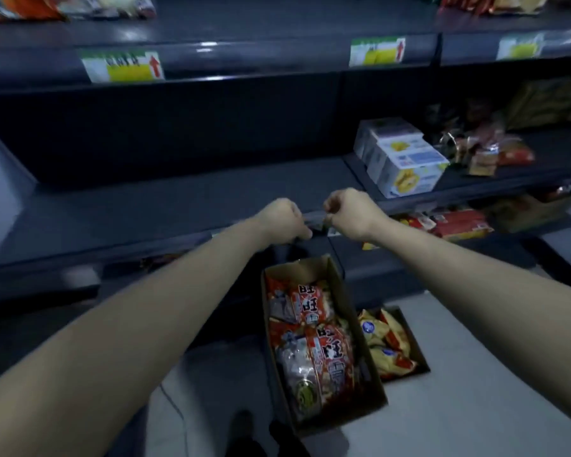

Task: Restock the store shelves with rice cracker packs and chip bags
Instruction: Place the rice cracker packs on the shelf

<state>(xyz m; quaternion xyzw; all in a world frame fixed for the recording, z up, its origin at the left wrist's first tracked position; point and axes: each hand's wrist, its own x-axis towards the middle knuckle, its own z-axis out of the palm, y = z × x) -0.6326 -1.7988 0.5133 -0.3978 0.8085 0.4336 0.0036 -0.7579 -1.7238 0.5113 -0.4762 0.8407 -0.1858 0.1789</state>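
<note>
Rice cracker packs [314, 344] boxed, both hands [282, 219] at shelf edge [112, 245]

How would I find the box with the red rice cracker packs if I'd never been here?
Look at the pale floor in front of the dark shelves, right below the person's two hands. Two open cardboard boxes sit side by side there. You want the taller box on the left, full of red rice cracker packs; the lower box beside it holds yellow chip bags.

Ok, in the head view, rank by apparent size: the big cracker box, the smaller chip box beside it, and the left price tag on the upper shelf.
1. Cracker box, clearly largest.
2. Chip box and left price tag look close in size; the tag sits farther away, so I won't rank them.
</note>
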